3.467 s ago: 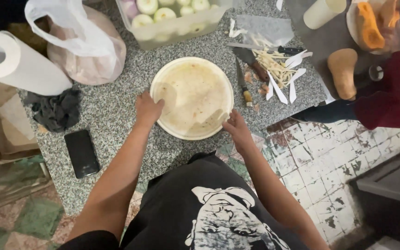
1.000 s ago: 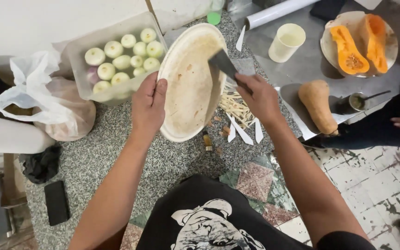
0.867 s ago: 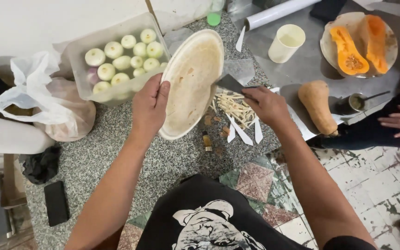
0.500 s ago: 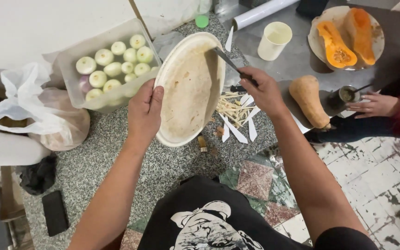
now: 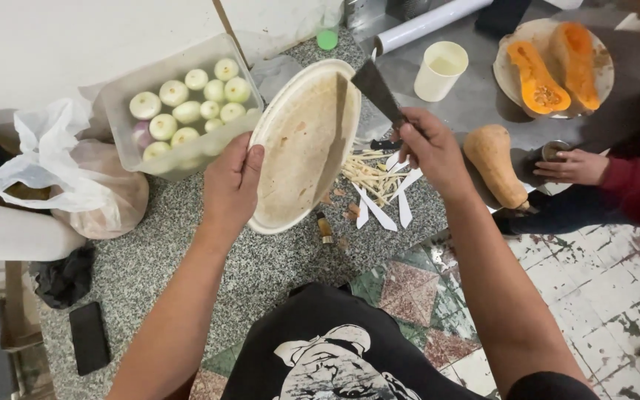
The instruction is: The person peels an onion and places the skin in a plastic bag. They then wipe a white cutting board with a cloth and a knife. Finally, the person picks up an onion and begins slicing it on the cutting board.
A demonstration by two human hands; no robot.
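My left hand (image 5: 231, 185) grips the near rim of a round cream plate (image 5: 298, 148) and tilts it up on edge over the speckled counter (image 5: 179, 244). My right hand (image 5: 427, 148) holds a knife (image 5: 375, 89) by its handle, the broad dark blade raised against the plate's upper right rim. Below the plate lies a heap of pale peelings and strips (image 5: 372, 185).
A clear tub of peeled onions (image 5: 187, 104) stands behind the plate, with a white plastic bag (image 5: 68, 178), a paper roll (image 5: 9, 233) and a dark phone (image 5: 89, 337) at left. Another person's hand (image 5: 575, 167) rests near a whole squash (image 5: 494, 163); halved squash (image 5: 553, 63) and a cup (image 5: 442, 70) lie beyond.
The plate went from flat on the counter to tilted on edge. My right hand took up the knife and raised its blade to the plate's upper rim.
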